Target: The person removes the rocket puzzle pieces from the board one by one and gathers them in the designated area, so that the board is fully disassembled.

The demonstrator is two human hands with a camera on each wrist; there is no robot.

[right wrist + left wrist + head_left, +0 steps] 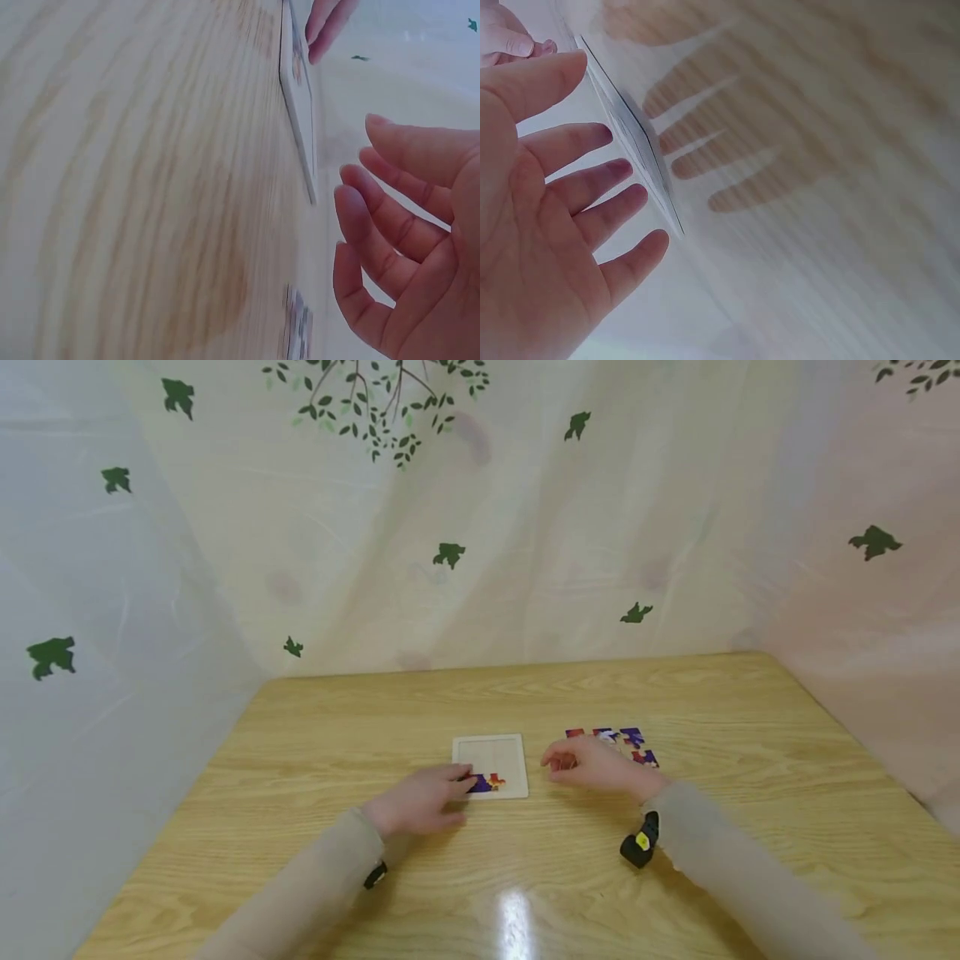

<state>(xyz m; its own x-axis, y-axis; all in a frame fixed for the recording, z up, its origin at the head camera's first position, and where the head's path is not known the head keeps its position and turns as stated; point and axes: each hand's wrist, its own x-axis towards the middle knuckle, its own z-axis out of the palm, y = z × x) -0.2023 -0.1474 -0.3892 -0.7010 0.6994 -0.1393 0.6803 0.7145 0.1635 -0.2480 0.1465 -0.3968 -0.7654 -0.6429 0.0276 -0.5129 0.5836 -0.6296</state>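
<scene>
A square, pale puzzle tray (524, 768) lies flat on the table, with a few purple and red jigsaw pieces (492, 782) in its near part. Spread fingers of my left hand (422, 799) reach over the tray's near left corner and partly cover those pieces; whether they touch them I cannot tell. Between the tray and a group of loose jigsaw pieces (632, 737) hovers my right hand (600, 766), its fingers loosely bent. The right wrist view shows nothing between the fingers of this right hand (412, 232). Some loose pieces are hidden behind it.
The wood-grain table (360, 718) extends around the tray and pieces. Behind it and at both sides hangs a pale curtain (525, 527) with green leaf prints. Dark bands with small devices (640, 843) sit at both wrists.
</scene>
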